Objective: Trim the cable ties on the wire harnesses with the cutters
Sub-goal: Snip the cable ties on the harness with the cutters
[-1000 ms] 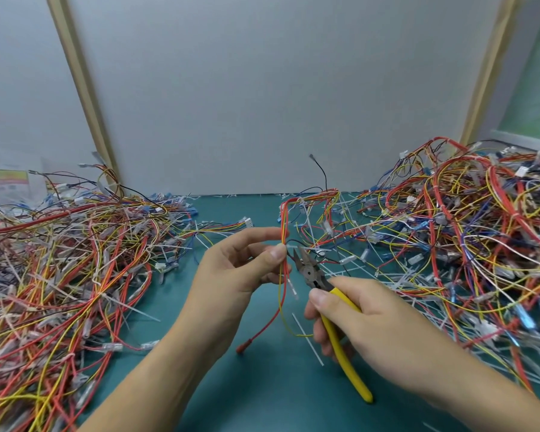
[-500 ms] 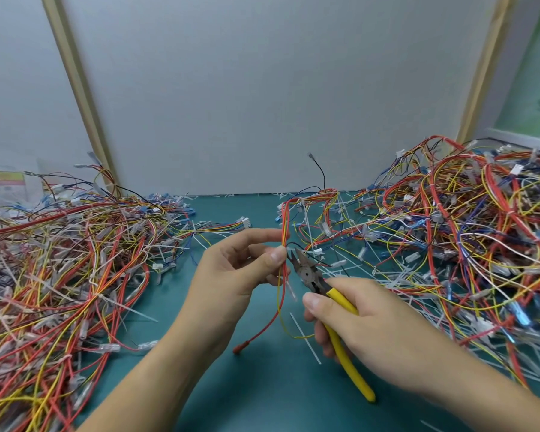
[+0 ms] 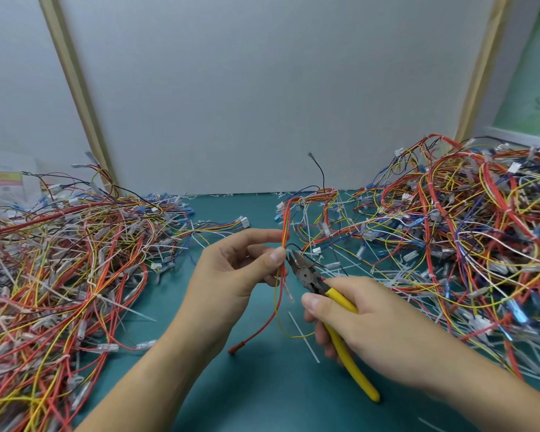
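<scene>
**Head view: items**

- Wire harness [image 3: 283,219]: red, orange and yellow strands. Held above the table [image 3: 262,397], centre of view. Long axis near upright; its lower tails hang toward the table.
- Left hand [image 3: 231,272]: thumb and forefinger pinch the harness at mid-length.
- Cable tie [image 3: 291,253]: a pale stub just right of the left thumb tip. It is small, and its full length is not legible.
- Cutters [image 3: 308,275]: yellow handles and grey head. The nose points up and to the left, at the tie.
- Right hand [image 3: 374,328]: wrapped round the handles, approaching from the lower right.
- Left pile [image 3: 60,260] and right pile [image 3: 449,232]: tangled harnesses flanking the hands.

**Governing relation:** the tie lies directly off the cutter nose, up and left of the right hand. The tool crosses the harness at a slant. The left hand is the nearer, all but touching the tie.

**Against the earlier frames:** both grips are unchanged and the nose remains at the tie. The right hand sits marginally further left. Whether the blades have met cannot be told.
</scene>
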